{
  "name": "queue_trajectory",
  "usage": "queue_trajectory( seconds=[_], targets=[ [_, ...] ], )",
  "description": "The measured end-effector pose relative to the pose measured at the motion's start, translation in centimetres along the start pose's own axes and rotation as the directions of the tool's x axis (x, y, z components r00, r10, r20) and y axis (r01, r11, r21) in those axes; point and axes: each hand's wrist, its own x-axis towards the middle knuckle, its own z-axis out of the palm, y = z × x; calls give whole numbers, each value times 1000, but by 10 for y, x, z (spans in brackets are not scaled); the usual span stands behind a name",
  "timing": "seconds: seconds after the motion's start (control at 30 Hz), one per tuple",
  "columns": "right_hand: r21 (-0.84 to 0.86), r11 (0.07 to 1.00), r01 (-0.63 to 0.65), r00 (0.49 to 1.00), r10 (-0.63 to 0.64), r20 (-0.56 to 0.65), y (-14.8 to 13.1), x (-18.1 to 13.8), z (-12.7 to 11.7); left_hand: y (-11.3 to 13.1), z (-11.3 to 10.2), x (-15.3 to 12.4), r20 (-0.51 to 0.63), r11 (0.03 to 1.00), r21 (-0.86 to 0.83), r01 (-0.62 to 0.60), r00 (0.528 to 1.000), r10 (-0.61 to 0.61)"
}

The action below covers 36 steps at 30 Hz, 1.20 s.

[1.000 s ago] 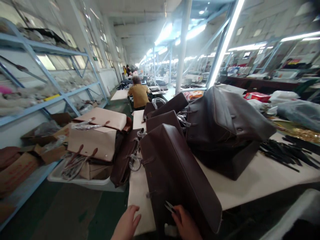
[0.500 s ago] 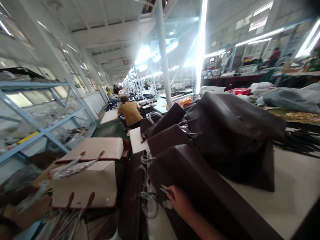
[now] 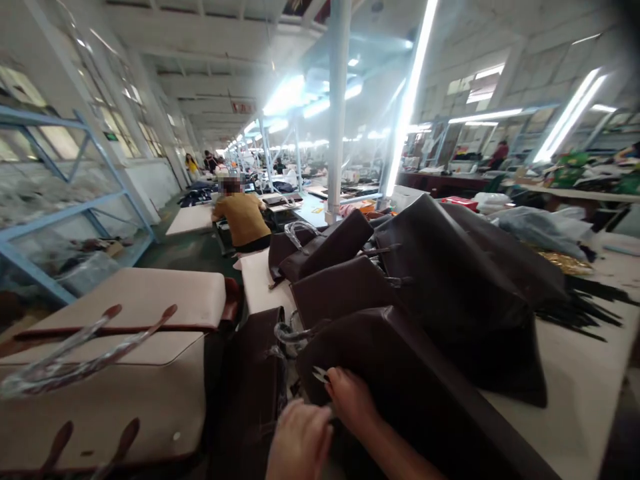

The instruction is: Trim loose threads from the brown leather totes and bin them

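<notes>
Bags [image 3: 145, 300] near left; right of them, bag heap [image 3: 450, 280] on table [image 3: 575, 373]; farther right, strips [image 3: 580, 310]; far left, shelving [image 3: 65, 215]; beyond the heap, a person [image 3: 245, 220].

The pale-topped desk [image 3: 575, 380] carries a heap of dark brown leather-look handbags [image 3: 460, 300], crowded together; to their right, loose black strips [image 3: 575, 312] lie fanned across its surface.

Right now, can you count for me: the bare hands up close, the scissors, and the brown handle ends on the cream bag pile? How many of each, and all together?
Left hand and right hand: 2
Small scissors: 1
Brown handle ends on the cream bag pile: 4
Total: 7
</notes>
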Motion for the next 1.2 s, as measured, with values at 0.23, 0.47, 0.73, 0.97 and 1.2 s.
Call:
queue_trajectory(
  seconds=[0.23, 0.47, 0.73, 0.97, 1.2],
  targets=[
    [-57, 998, -11, 1000, 12, 14, -2, 4, 7, -36, 10, 59, 308, 966, 57, 252, 916, -257],
    [-69, 997, -25, 999, 27, 26, -3, 9, 12, -48, 28, 68, 427, 892, -183, 413, 851, -307],
    [-43, 999, -17, 1000, 17, 5, -2, 7, 12, -56, 47, 64, 544, 539, -522, 661, 745, -386],
    [14, 1000, -21, 1000, 21, -10, -5, 16, 14, -54, 47, 61, 507, 358, -665, 656, 748, -429],
    [397, 914, -85, 988, 128, -82, 1, -35, -19, -32, 39, 14, 535, 117, -688, 716, 611, -583]
  ],
)
